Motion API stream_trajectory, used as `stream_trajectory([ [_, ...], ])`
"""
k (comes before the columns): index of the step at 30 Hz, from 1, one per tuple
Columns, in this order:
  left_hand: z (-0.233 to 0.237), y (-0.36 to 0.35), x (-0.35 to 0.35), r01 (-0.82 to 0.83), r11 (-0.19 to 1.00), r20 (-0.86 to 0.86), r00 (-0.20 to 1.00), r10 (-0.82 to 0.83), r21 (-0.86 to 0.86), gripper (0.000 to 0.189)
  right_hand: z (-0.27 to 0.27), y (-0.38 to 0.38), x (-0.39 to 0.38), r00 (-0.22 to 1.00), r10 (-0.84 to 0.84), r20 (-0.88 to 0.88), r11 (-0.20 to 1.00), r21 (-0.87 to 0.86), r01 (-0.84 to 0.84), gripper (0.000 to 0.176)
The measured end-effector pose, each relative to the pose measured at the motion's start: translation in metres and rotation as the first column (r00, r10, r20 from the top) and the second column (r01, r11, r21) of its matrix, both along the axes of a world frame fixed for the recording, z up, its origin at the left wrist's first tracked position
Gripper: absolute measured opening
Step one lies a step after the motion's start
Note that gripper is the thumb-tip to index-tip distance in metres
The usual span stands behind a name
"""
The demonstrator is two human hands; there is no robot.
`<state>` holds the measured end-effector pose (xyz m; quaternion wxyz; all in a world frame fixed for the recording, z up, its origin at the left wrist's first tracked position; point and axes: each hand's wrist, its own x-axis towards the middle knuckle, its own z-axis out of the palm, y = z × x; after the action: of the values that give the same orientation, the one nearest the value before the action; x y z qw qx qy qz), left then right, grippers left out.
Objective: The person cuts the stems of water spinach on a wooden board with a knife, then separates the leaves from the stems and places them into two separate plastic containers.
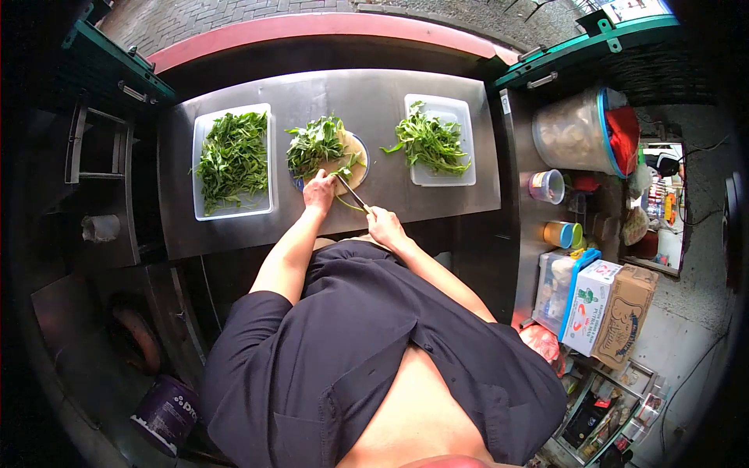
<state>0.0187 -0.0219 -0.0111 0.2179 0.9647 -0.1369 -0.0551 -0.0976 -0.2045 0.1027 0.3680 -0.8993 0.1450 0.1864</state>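
Note:
My right hand (pixel 385 226) is closed round the handle of a knife (pixel 353 193), its blade pointing up and left toward the cutting board. My left hand (pixel 318 192) presses closed fingers on the near end of a bunch of leafy greens (pixel 314 147), close to the blade's tip. The bunch lies on a round cutting board (pixel 357 150). A few cut pieces lie at the blade, and a long stem hangs toward me below the knife.
A plastic tray (pixel 271 183) heaped with leaves stands left on the steel table (pixel 382 87). Another tray (pixel 439 181) with longer greens stands right. Along the right shelf are a large tub (pixel 573 132), jars, a lidded box (pixel 555 285) and a carton (pixel 624 312).

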Motion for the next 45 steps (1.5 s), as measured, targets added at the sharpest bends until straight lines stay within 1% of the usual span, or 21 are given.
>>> stream_trajectory([
  [2, 0.002, 0.0, -0.001, -0.009, 1.0, -0.008, 1.0, 0.009, 0.011, 0.009, -0.001, 0.001, 0.001, 1.0, 0.0, -0.01, 1.0, -0.002, 0.0, 0.025],
  [4, 0.004, -0.001, -0.002, -0.031, 0.999, 0.0, 1.0, 0.031, -0.027, 0.012, -0.005, 0.0, 0.002, 1.0, 0.014, -0.007, 1.0, -0.015, -0.014, 0.025],
  [8, 0.004, -0.001, -0.002, -0.034, 0.999, -0.016, 0.999, 0.034, -0.03, 0.013, -0.007, 0.001, 0.006, 0.999, 0.023, -0.026, 1.0, -0.011, -0.023, 0.025],
  [10, 0.0, 0.0, -0.002, -0.027, 1.0, 0.019, 0.999, 0.027, -0.014, 0.012, -0.005, 0.003, 0.008, 0.998, 0.008, -0.062, 1.0, -0.006, -0.009, 0.025],
  [13, -0.002, 0.001, -0.003, -0.034, 0.999, 0.017, 0.999, 0.035, -0.032, 0.012, -0.005, 0.004, 0.012, 0.994, -0.006, -0.109, 1.0, -0.031, 0.002, 0.025],
  [17, -0.007, 0.001, -0.001, -0.037, 0.997, 0.028, 0.999, 0.039, -0.065, 0.013, -0.004, 0.006, 0.01, 0.997, 0.007, -0.073, 0.998, -0.064, -0.011, 0.023],
  [19, -0.007, 0.0, -0.001, -0.041, 0.998, -0.023, 0.999, 0.04, -0.046, 0.012, 0.004, 0.01, 0.007, 0.996, 0.021, -0.088, 0.995, -0.095, -0.03, 0.022],
  [22, -0.005, 0.0, -0.001, -0.04, 0.998, -0.03, 0.999, 0.039, -0.043, 0.012, 0.004, 0.011, 0.004, 0.997, 0.002, -0.075, 0.995, -0.103, -0.01, 0.022],
  [24, -0.005, 0.0, -0.002, -0.045, 0.998, -0.024, 0.999, 0.044, -0.046, 0.012, -0.001, 0.007, 0.005, 0.998, 0.004, -0.063, 0.996, -0.092, -0.01, 0.021],
  [26, -0.007, 0.0, -0.003, -0.045, 0.998, -0.02, 0.999, 0.044, -0.048, 0.013, -0.007, 0.003, 0.005, 1.0, -0.016, 0.012, 0.997, -0.07, 0.017, 0.022],
  [27, -0.008, 0.001, -0.003, -0.05, 0.996, -0.017, 0.999, 0.049, -0.07, 0.014, -0.006, 0.0, 0.005, 1.0, -0.019, 0.009, 0.997, -0.071, 0.019, 0.022],
  [29, -0.01, 0.001, -0.002, -0.057, 0.994, -0.011, 0.998, 0.056, -0.092, 0.015, -0.003, -0.005, 0.01, 0.999, 0.018, 0.052, 0.999, -0.038, -0.016, 0.023],
  [31, -0.011, 0.002, -0.003, -0.064, 0.992, 0.035, 0.997, 0.068, -0.111, 0.013, -0.003, -0.008, 0.011, 0.999, 0.006, 0.048, 0.999, -0.033, -0.005, 0.024],
  [34, -0.012, 0.003, -0.003, -0.053, 0.994, 0.017, 0.998, 0.055, -0.099, 0.012, 0.001, -0.009, 0.013, 0.998, -0.029, 0.051, 0.999, -0.042, 0.031, 0.025],
  [35, -0.012, 0.004, -0.004, -0.056, 0.993, 0.014, 0.998, 0.058, -0.099, 0.012, 0.002, -0.009, 0.014, 0.999, -0.04, 0.025, 0.998, -0.037, 0.041, 0.025],
  [37, -0.014, 0.004, -0.004, -0.08, 0.986, 0.073, 0.993, 0.092, -0.149, 0.011, 0.007, -0.008, 0.015, 0.999, -0.047, -0.002, 0.998, -0.033, 0.047, 0.026],
  [41, -0.013, 0.002, -0.005, -0.084, 0.99, 0.068, 0.993, 0.092, -0.117, 0.011, 0.009, 0.0, 0.013, 1.0, 0.011, -0.012, 1.0, -0.02, -0.011, 0.025],
  [44, -0.006, 0.002, -0.003, -0.084, 0.992, 0.048, 0.995, 0.088, -0.092, 0.012, -0.005, 0.005, 0.011, 1.0, 0.029, -0.006, 0.999, -0.015, -0.03, 0.024],
  [45, -0.006, 0.002, -0.002, -0.046, 0.998, 0.039, 0.998, 0.048, -0.053, 0.013, -0.008, 0.006, 0.011, 1.0, 0.027, -0.011, 0.999, -0.024, -0.027, 0.024],
])
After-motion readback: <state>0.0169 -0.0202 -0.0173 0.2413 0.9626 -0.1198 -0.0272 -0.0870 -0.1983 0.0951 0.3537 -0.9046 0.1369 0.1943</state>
